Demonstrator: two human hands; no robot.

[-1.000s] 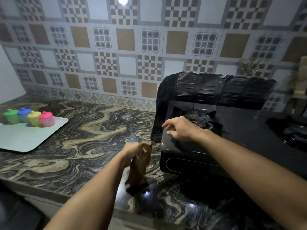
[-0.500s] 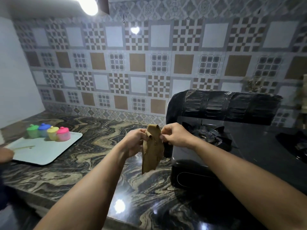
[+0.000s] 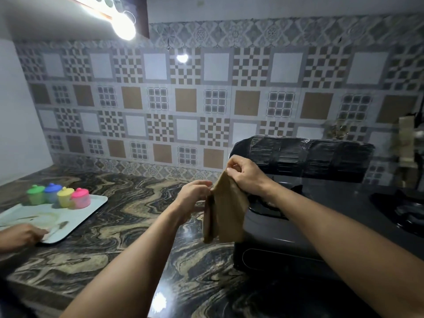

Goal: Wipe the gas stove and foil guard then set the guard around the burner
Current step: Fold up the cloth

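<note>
A brown cloth hangs in the air in front of the black gas stove. My left hand pinches its left top edge and my right hand pinches its top right corner, a little higher. The cloth droops in folds between them. The dark foil guard stands upright along the back and left side of the stove's left burner, which my right arm mostly hides. A second burner shows at the far right.
On the marbled countertop at the left lies a white tray with several small coloured lidded pots. Another person's hand touches the tray's near edge. A patterned tiled wall runs behind, with a lamp above.
My right hand left the stove top and took hold of the cloth; both hands raised it off the counter and spread it. The camera tilted up. Another person's hand appeared at the tray.
</note>
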